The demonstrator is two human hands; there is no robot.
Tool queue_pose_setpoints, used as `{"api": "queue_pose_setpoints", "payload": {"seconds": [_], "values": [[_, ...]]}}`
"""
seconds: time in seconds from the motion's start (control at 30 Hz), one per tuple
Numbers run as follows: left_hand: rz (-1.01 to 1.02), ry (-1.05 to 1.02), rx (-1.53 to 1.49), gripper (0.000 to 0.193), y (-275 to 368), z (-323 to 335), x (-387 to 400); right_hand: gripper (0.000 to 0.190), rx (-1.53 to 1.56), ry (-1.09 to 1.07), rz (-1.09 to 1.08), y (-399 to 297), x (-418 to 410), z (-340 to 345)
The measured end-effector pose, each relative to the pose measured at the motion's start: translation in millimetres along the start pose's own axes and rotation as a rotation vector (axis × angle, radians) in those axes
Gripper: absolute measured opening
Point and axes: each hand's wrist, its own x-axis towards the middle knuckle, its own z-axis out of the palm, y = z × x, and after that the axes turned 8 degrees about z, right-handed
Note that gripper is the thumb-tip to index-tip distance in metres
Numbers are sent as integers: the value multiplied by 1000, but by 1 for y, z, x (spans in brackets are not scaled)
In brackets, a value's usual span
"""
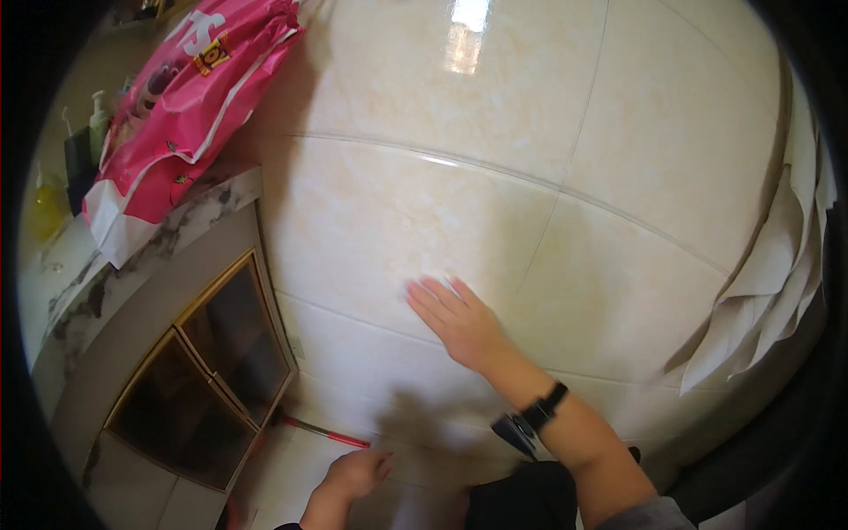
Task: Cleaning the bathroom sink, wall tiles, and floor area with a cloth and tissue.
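My right hand [457,324] lies with its fingers stretched out against the cream tiled wall [411,205]. The fingertips are blurred, and a pale edge shows beside them; whether a thin thing is under the palm I cannot tell. A black band with a dark device [530,417] is strapped around that wrist. Lower down and to the left, my left hand [354,474] hangs apart from the wall. Its fingers are loosely bent, and I see nothing in them.
At left, a pink printed plastic bag [192,112] overhangs a marble-patterned counter [152,232] bearing pump bottles [98,122]. Glass-fronted cabinet doors [228,338] sit below. A red-handled stick [328,434] lies low by the wall. Pale hanging sheets [762,298] border the right side.
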Motion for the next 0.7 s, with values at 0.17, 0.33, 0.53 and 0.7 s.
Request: {"api": "queue_pose_setpoints", "payload": {"seconds": [0.17, 0.33, 0.53, 0.7], "values": [[98, 426, -568, 25, 29, -41, 17, 32, 415, -153, 275, -3, -129, 4], [267, 661, -750, 23, 110, -154, 86, 25, 837, -208, 803, -27, -165, 14], [170, 637, -998, 25, 168, -216, 142, 30, 955, -89, 637, -41, -146, 22], [118, 668, -969, 27, 174, -218, 142, 31, 999, -182, 658, -45, -147, 20]]}}
